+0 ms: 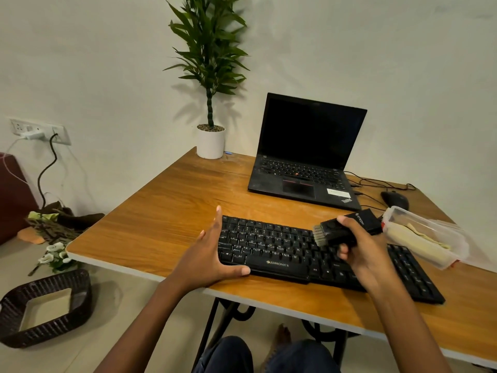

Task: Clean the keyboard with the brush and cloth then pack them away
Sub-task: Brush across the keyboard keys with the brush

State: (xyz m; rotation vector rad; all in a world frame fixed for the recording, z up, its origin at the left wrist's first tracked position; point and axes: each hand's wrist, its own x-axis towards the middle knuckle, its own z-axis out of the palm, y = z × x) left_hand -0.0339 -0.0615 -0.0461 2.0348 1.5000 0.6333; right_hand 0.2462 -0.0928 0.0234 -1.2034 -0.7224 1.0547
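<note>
Right hand (368,254) grips the brush (332,232) just above the middle of the keyboard (282,251); left hand (207,254), fingers spread wide, brackets its left end; cloth (414,238) lies beyond its right end; best sweep lightly along each row, keeping that end steadied.

Only one cam, head-mounted and wide-angle, tilted forward and down, sitting close above the left hand (212,254) and right hand (363,249); wall (107,63) well beyond them.

Soft, even indoor light; wide-angle bending at edges; brush (332,232) slightly blurred.
</note>
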